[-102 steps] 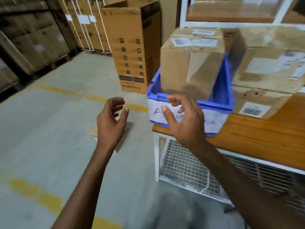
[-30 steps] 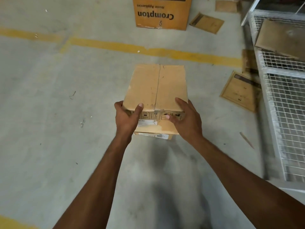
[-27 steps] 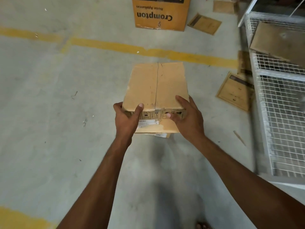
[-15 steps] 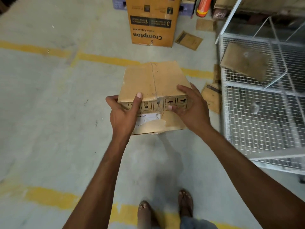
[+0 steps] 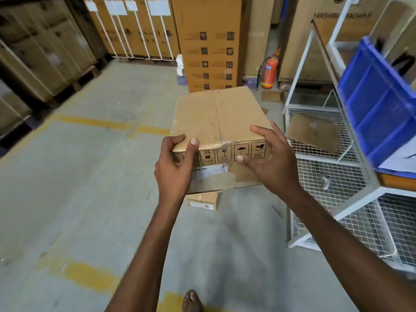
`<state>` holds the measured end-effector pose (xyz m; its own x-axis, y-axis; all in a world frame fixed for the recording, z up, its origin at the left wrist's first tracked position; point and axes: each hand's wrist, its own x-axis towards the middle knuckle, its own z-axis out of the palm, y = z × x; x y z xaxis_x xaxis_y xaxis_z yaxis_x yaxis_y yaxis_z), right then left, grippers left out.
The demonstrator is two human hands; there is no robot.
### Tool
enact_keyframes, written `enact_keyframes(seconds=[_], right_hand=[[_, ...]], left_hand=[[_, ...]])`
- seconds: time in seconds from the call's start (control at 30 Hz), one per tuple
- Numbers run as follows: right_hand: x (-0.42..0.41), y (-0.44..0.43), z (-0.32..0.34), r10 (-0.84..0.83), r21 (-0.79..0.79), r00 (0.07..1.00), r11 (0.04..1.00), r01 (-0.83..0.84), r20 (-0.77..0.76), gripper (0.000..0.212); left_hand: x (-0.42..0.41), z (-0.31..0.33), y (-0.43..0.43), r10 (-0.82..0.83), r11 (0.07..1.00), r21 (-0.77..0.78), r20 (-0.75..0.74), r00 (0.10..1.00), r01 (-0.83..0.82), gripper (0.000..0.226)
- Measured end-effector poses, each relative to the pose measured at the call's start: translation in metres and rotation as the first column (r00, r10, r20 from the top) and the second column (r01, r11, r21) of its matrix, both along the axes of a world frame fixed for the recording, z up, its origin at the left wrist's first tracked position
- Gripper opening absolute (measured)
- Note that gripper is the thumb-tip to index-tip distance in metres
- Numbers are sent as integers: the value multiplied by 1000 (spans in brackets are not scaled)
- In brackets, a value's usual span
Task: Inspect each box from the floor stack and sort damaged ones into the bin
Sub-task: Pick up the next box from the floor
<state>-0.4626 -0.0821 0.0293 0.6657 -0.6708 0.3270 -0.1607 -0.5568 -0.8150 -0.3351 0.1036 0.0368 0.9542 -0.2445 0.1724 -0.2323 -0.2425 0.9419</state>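
Far left: strapped cartons (image 5: 135, 25) on pallets and a yellow floor line (image 5: 101, 125), not involved. Left hand (image 5: 174, 170) grips the near-left corner of the box (image 5: 216, 115), thumb on the top front edge, fingers wrapped round the side. The box is off the floor, held mid-frame in front of the person and roughly level. Its taped seam runs away from the camera; handling symbols and a white label are on the near face. There's a pale scuffed-looking patch beside the label, can't tell if it's real damage. Directly below, a smaller box (image 5: 202, 200) sits on the floor. Right hand (image 5: 272, 163) holds the near-right corner, fingers over the top, thumb pressed on the front face. Right of that is a white wire rack (image 5: 326, 183), then the blue bin (image 5: 378, 102) on the table (image 5: 398, 182), well apart from the box. Step: inspecting the held box, probably early. Next move likely calls for turning it to show the hidden faces and corners, regripping with both hands. It goes to the bin only if damaged.
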Motion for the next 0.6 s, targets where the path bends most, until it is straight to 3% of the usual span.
enact_keyframes(seconds=[0.13, 0.27, 0.5, 0.6], right_hand=[[-64, -9, 27, 36, 31, 991, 999, -40, 130, 54], [-133, -23, 58, 18, -1, 987, 1000, -18, 161, 33], [-225, -36, 99, 48, -33, 985, 999, -43, 166, 43], [-268, -31, 112, 70, -64, 990, 996, -62, 125, 60]], left_hand=[[-83, 28, -8, 63, 997, -48, 30, 998, -61, 25], [-160, 49, -18, 99, 990, -105, 43, 994, -94, 25], [-254, 88, -25, 93, 986, -148, 88, 992, -80, 22], [-283, 100, -22, 93, 983, -165, 118, 989, -73, 19]])
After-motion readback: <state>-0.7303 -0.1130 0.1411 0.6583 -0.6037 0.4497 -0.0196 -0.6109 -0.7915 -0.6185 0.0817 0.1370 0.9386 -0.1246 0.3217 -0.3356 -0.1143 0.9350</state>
